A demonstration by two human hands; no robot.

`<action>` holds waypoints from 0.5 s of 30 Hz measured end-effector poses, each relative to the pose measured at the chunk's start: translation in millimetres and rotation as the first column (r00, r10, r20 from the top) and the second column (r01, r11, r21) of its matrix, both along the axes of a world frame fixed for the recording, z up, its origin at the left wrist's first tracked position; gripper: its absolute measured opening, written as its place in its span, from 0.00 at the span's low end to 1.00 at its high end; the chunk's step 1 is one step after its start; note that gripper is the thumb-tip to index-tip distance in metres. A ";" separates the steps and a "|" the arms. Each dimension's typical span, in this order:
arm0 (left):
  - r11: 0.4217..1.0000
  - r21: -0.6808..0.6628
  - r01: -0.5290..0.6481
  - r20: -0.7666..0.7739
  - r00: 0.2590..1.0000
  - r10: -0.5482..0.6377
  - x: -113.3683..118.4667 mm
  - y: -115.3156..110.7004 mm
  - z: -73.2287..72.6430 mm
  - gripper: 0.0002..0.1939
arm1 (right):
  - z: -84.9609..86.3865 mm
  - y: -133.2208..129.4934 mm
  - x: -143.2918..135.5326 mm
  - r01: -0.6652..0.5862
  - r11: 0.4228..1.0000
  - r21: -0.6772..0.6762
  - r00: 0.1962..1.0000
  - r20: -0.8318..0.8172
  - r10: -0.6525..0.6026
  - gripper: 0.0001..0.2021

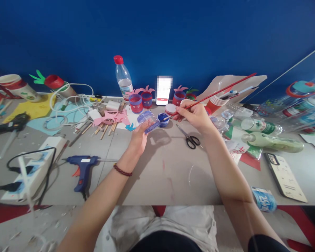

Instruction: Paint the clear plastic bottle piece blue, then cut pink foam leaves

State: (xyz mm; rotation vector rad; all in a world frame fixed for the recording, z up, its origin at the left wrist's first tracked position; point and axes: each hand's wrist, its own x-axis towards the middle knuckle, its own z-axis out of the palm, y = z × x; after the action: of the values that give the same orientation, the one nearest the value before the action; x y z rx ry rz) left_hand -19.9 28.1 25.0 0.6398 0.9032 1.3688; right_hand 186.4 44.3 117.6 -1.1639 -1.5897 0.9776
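My left hand (140, 137) is closed around a clear plastic piece (148, 120) with a bluish tint, which looks like the cut bottom of a bottle. In my right hand (193, 113) is a long red paintbrush (220, 90), pinched near its lower end and slanting up to the right. The brush tip is at the mouth of a small jar of blue paint (163, 120), which stands on the table between my hands. Behind the jar lies a pinkish round lid (170, 108). Black-handled scissors (191, 140) rest on the table below my right hand.
A blue glue gun (84, 169) and a white power strip (36, 168) lie at left. Painted cups (135, 104), a bottle (124, 78) and a propped phone (163, 91) line the wall. Plastic bottles (262, 126), a red cup of brushes (215, 103) and a can (264, 198) are at right.
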 end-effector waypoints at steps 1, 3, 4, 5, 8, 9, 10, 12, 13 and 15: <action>1.000 0.003 0.002 -0.003 1.000 -0.002 0.0 0.0 0.0 0.26 | 0.4 -0.2 0.5 0.007 1.000 -0.010 1.000 -0.016 -0.007 0.19; 1.000 0.007 0.003 -0.009 1.000 -0.003 0.0 0.2 -0.2 0.26 | -0.2 -0.4 0.5 0.004 1.000 -0.020 0.998 -0.058 -0.005 0.18; 1.000 0.005 0.000 -0.011 1.000 0.000 0.0 0.3 -0.3 0.25 | -1.2 -0.4 -0.1 -0.006 1.000 -0.020 0.997 -0.076 0.005 0.18; 1.000 0.003 -0.006 -0.010 1.000 0.006 0.1 0.3 -0.4 0.25 | -2.6 -0.4 -1.1 -0.023 1.000 -0.020 0.996 -0.090 0.021 0.18; 1.000 -0.006 -0.021 -0.006 1.000 0.021 0.5 0.3 -0.5 0.24 | -7.3 -0.6 -6.1 -0.090 0.995 -0.049 0.992 -0.099 0.085 0.18; 1.000 -0.006 -0.024 -0.006 1.000 0.024 0.6 0.3 -0.4 0.24 | -8.4 -0.9 -8.2 -0.105 0.992 -0.066 0.990 -0.098 0.099 0.19; 1.000 -0.005 -0.025 -0.005 1.000 0.025 0.7 0.1 -0.3 0.24 | -9.2 -1.2 -10.2 -0.116 0.990 -0.081 0.989 -0.097 0.108 0.19; 1.000 -0.004 -0.024 -0.007 1.000 0.024 0.9 -0.2 0.0 0.24 | -9.6 -2.0 -13.4 -0.121 0.988 -0.094 0.989 -0.094 0.112 0.20; 1.000 -0.004 -0.023 -0.008 1.000 0.023 1.0 -0.3 0.1 0.24 | -9.3 -2.2 -14.3 -0.119 0.989 -0.092 0.990 -0.091 0.111 0.20; 1.000 -0.006 -0.020 -0.009 1.000 0.020 1.2 -0.5 0.1 0.23 | -8.1 -2.2 -14.3 -0.110 0.991 -0.074 0.992 -0.078 0.104 0.21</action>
State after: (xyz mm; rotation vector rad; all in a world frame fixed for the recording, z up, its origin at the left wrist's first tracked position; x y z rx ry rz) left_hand -18.7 27.6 25.1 0.6342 0.9223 1.3820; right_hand 172.1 42.2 109.5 -1.0913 -1.5796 1.1488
